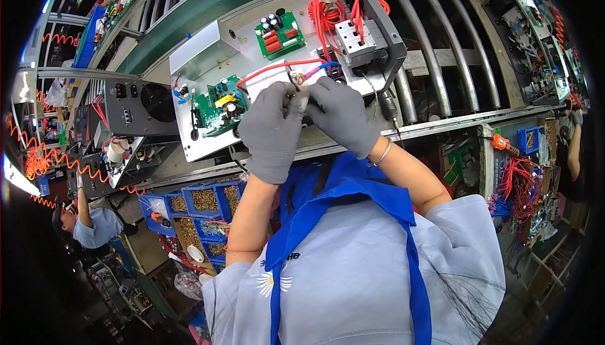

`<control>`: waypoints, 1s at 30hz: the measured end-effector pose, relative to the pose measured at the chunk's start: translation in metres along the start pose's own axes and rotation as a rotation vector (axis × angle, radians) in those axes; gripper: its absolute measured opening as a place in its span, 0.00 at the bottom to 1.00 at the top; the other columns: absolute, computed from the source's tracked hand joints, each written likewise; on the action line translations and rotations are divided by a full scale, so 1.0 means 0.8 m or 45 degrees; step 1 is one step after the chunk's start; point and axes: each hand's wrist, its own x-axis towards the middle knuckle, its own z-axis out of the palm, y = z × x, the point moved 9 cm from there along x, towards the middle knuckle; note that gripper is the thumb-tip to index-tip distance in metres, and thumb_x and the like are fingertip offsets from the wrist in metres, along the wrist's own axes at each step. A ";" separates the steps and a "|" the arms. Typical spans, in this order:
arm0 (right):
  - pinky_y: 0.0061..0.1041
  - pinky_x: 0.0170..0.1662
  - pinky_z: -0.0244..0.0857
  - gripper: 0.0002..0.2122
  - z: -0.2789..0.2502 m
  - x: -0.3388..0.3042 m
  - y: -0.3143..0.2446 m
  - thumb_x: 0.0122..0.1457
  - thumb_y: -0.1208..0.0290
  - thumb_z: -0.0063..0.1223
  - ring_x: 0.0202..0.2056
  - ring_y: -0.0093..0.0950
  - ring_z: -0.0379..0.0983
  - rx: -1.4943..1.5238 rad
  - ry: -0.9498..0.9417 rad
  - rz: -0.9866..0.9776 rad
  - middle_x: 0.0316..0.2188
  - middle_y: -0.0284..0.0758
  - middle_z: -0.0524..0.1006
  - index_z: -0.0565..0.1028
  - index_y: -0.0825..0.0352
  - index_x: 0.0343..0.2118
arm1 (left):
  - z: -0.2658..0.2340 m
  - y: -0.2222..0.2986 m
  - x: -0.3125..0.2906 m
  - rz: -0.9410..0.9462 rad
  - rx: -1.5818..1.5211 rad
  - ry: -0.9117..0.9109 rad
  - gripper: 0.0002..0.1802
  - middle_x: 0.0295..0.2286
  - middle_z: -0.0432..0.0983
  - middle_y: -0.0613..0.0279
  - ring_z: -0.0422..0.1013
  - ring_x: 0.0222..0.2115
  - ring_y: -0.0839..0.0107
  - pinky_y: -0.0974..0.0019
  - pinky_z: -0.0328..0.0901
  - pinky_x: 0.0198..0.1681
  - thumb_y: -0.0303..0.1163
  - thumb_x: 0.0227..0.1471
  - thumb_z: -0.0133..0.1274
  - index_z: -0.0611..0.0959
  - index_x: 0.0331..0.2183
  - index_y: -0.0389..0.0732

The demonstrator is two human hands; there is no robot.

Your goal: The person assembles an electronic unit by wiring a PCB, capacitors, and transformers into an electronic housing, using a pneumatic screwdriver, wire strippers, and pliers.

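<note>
Both my hands wear grey gloves and meet over a metal chassis (190, 142) carrying circuit boards. My left hand (272, 127) is closed in a pinch, its fingertips hiding what they hold. Close against it, my right hand (342, 113) is also closed, thumb and fingers drawn together; what is in them is hidden. Just beyond the fingertips show a copper-coloured cable lug (301, 80) and a cable with a purple and blue sleeve (314, 72). A red wire (274, 66) arches over from the green board (220, 107) left of my hands.
A second green board (278, 35) and coiled red wire (326, 17) lie farther back, beside a dark upright panel (384, 27). Metal rollers (428, 49) run to the right. Blue bins (205, 200) of brass-coloured parts stand lower left. Another person (94, 224) works at far left.
</note>
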 end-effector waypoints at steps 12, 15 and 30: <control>0.31 0.25 0.67 0.21 0.010 -0.012 0.015 0.51 0.73 0.58 0.25 0.34 0.74 0.316 0.233 -0.025 0.29 0.36 0.75 0.70 0.61 0.50 | 0.004 0.001 0.044 0.048 0.187 -0.226 0.17 0.18 0.75 0.62 0.70 0.18 0.74 0.70 0.64 0.23 0.39 0.39 0.68 0.81 0.26 0.38; 0.32 0.25 0.67 0.25 0.013 -0.010 0.015 0.49 0.73 0.58 0.26 0.35 0.74 0.388 0.186 -0.150 0.32 0.37 0.76 0.68 0.61 0.53 | 0.008 -0.003 0.049 0.008 0.124 -0.343 0.17 0.17 0.75 0.63 0.68 0.17 0.78 0.71 0.63 0.22 0.39 0.39 0.68 0.81 0.26 0.37; 0.33 0.24 0.67 0.24 0.017 -0.010 0.015 0.51 0.74 0.56 0.24 0.36 0.73 0.420 0.090 -0.086 0.34 0.37 0.74 0.68 0.58 0.54 | 0.002 -0.006 0.072 -0.334 -0.154 -0.918 0.12 0.17 0.72 0.70 0.65 0.19 0.83 0.75 0.59 0.22 0.32 0.42 0.64 0.84 0.27 0.33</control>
